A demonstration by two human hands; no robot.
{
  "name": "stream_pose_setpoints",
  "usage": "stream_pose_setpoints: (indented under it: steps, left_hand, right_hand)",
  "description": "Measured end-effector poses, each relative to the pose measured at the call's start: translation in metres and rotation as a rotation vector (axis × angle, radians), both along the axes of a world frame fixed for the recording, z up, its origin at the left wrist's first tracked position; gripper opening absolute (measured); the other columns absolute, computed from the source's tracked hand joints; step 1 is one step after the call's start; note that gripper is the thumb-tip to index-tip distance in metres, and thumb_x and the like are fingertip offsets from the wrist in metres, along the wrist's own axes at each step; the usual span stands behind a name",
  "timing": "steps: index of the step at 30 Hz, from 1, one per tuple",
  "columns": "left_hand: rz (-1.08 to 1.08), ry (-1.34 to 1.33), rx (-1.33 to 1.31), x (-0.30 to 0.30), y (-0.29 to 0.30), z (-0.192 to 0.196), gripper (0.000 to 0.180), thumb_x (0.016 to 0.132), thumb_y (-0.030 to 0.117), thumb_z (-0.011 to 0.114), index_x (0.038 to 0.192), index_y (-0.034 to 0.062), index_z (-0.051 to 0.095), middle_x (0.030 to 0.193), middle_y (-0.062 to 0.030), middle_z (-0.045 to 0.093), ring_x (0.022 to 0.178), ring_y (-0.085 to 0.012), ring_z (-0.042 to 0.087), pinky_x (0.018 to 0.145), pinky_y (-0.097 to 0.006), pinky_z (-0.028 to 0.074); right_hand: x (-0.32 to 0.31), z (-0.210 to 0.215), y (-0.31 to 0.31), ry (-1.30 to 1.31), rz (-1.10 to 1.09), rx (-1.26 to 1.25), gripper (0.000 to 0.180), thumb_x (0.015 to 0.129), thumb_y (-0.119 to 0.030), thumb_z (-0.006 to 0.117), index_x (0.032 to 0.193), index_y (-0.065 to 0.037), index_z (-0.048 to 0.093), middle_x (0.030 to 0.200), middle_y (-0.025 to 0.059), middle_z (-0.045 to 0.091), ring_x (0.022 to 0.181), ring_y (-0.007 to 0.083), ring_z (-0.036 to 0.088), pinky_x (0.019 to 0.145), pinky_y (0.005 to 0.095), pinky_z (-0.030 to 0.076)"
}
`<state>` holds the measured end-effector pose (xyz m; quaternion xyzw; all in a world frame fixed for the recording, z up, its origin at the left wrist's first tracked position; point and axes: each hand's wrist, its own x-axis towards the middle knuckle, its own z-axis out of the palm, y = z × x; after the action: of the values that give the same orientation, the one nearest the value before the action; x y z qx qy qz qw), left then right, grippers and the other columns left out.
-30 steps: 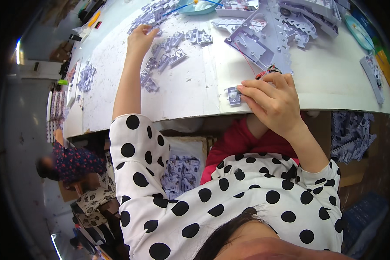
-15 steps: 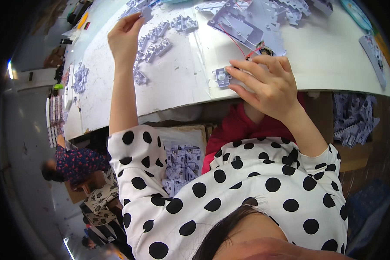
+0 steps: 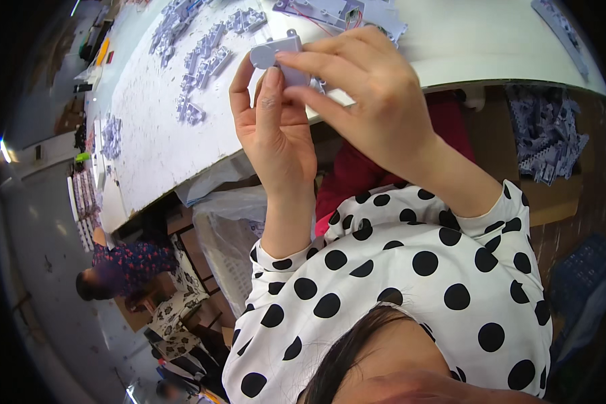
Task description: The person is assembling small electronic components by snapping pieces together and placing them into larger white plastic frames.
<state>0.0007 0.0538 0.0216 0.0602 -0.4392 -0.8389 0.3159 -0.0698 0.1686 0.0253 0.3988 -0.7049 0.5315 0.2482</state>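
Both hands meet above the table's front edge around a small light-grey plastic housing (image 3: 291,48), box-shaped with a small eyelet on its far side. At its left end sits a round flat grey disc (image 3: 264,57). My left hand (image 3: 276,131) holds the housing from below, palm up, its thumb pressed near the disc and its fingers behind. My right hand (image 3: 377,84) grips the right side between thumb and fingers, the index fingertip touching the face beside the disc. Part of another grey piece (image 3: 318,85) shows beneath my right fingers.
Rows of small grey plastic parts (image 3: 205,57) lie on the white table (image 3: 148,114). A larger grey casing with red wires (image 3: 323,12) is at the far edge of view. Grey strips fill a cardboard box (image 3: 549,135) at right. A plastic bag (image 3: 229,236) hangs below; another person (image 3: 131,262) sits left.
My left hand has come right and nearer from the far parts. My right hand has moved left and up from the small block on the table; both now hold the housing together.
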Motion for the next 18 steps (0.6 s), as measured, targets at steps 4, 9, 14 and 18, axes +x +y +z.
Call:
stream_pose_setpoints:
  steps: [4,9,14,18]
  left_hand:
    - [-0.010,-0.053,-0.164,0.004,-0.004,-0.001,0.026,0.096,0.002,0.063,0.119,-0.0010,0.050,0.111,-0.0197,0.067,0.101,-0.0239,0.068,0.092,-0.036,0.056]
    - [0.095,-0.156,-0.347,0.006,-0.012,0.000,0.010,0.095,-0.001,0.063,0.102,-0.0024,0.056,0.097,-0.0179,0.071,0.090,-0.0276,0.072,0.089,-0.040,0.060]
    - [0.166,-0.206,-0.763,0.006,-0.026,0.005,0.013,0.091,-0.004,0.068,0.101,-0.0030,0.060,0.100,-0.0137,0.070,0.096,-0.0185,0.068,0.088,-0.031,0.056]
    - [0.152,-0.194,-0.965,0.004,-0.037,0.002,0.015,0.091,-0.003,0.069,0.104,-0.0039,0.061,0.100,-0.0114,0.069,0.097,-0.0167,0.067,0.088,-0.029,0.054]
  right_hand:
    - [-0.020,0.002,0.007,0.103,0.101,0.093,0.025,0.079,-0.009,0.070,0.104,-0.006,0.070,0.095,0.0087,0.068,0.089,0.0255,0.063,0.078,0.0316,0.051]
    - [-0.025,0.007,0.010,0.006,0.268,0.140,0.016,0.083,-0.009,0.068,0.097,-0.002,0.066,0.085,0.0152,0.066,0.085,0.0295,0.063,0.078,0.0361,0.051]
    - [-0.039,0.008,0.010,0.008,0.385,0.167,0.021,0.085,-0.013,0.068,0.102,0.000,0.067,0.086,0.0185,0.066,0.084,0.0335,0.064,0.076,0.0396,0.052]
    - [-0.039,0.011,0.017,-0.048,0.387,0.216,0.022,0.086,-0.014,0.068,0.101,0.002,0.068,0.086,0.0202,0.066,0.086,0.0353,0.065,0.077,0.0405,0.052]
